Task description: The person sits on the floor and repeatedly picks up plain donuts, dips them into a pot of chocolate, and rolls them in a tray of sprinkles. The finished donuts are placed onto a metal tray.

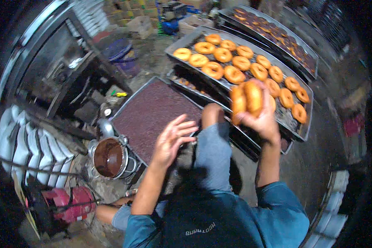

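Observation:
My right hand (pixel 265 121) grips a few plain ring doughnuts (pixel 253 96) side by side, above the near edge of a metal tray (pixel 285 121). Several more golden doughnuts (pixel 213 70) lie in rows on that tray. My left hand (pixel 172 142) holds nothing, its fingers spread, and hangs over the near right part of a shallow tray of dark brown sprinkles (pixel 155 108). Left of that tray stands a metal pot (pixel 133 164) with smooth chocolate-brown coating (pixel 110 156) inside. Fingers and doughnuts partly hide how many are in my right hand.
Another long tray (pixel 312 68) of dark-topped doughnuts lies beyond the plain ones. More trays (pixel 201 97) sit beneath the doughnut tray. A red gas cylinder (pixel 73 203) lies at lower left. A purple bucket (pixel 121 54) and a dark wooden frame (pixel 68 80) stand farther back.

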`<state>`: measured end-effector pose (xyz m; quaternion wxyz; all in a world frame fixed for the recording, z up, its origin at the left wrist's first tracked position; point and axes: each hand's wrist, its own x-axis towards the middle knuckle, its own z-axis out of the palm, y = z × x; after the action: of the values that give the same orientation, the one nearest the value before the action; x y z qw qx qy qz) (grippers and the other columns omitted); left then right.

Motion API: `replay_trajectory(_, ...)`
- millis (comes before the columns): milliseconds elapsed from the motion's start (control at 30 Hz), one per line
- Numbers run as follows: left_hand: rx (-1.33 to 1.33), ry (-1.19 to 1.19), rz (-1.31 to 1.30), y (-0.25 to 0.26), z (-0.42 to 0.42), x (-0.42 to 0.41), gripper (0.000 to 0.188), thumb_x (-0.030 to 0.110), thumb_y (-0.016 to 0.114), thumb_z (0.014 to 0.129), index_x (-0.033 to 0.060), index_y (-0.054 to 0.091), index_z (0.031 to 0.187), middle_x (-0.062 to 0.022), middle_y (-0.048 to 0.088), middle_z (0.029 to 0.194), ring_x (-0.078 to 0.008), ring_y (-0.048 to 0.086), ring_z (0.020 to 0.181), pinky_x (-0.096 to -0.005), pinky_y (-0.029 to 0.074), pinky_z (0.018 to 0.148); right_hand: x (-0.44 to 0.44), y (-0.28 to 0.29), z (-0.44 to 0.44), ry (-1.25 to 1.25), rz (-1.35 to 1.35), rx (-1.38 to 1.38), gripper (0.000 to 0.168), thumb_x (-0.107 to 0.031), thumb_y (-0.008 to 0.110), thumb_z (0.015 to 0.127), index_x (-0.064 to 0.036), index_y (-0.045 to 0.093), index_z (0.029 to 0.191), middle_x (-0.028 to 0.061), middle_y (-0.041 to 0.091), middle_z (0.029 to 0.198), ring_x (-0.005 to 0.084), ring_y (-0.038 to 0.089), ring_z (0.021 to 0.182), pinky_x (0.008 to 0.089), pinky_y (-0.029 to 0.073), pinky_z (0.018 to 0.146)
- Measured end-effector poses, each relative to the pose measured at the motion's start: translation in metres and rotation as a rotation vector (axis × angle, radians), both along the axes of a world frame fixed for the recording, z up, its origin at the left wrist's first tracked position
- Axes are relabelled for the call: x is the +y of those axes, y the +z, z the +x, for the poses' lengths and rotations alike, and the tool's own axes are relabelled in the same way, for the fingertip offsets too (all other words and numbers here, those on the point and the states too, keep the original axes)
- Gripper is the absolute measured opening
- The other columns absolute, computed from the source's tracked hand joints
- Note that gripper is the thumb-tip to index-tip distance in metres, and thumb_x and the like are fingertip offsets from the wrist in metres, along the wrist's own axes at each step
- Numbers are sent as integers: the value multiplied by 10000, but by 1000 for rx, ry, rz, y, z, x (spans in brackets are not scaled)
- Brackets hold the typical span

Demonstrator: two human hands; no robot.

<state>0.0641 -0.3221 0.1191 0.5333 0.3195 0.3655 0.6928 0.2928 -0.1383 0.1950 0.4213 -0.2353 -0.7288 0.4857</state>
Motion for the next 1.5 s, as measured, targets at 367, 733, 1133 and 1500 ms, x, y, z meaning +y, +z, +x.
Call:
replay_trajectory(367,-417,417,87,-43,-77,-94,540,499,455,984,93,481,1339,-103,597,1253,-237,597,1129,-441,542,865,-111,-78,-198,629,-886,235,315,-236,587,985,-3,615,1194,63,655,1143,148,630,1055,315,495,946)
replay_trajectory(733,-259,751,-163,-58,-160,-182,507,447,493,998,98,479,1366,-49,584,1312,-183,564,1211,-370,431,1040,-187,-105,-324,764,-50,-403,605,-373,693,889,-22,535,1356,204,571,1315,272,581,1184,372,472,975)
replay_trajectory(1133,-152,1019,-42,-76,-234,-290,337,266,473,942,56,533,1198,-89,595,1218,-235,554,1192,-382,418,1033,-266,-84,-459,1320,109,-411,795,-277,876,701,-143,505,1391,86,608,1156,206,584,1066,349,488,914)
replay_trajectory(1500,-144,1578,-230,-46,-253,-330,687,241,767,784,97,393,1342,-59,616,1103,-149,573,951,-290,450,680,-319,-287,-554,1318,1028,-1015,934,-323,852,628,-266,393,1439,294,303,1492,479,523,1216,514,472,1006)
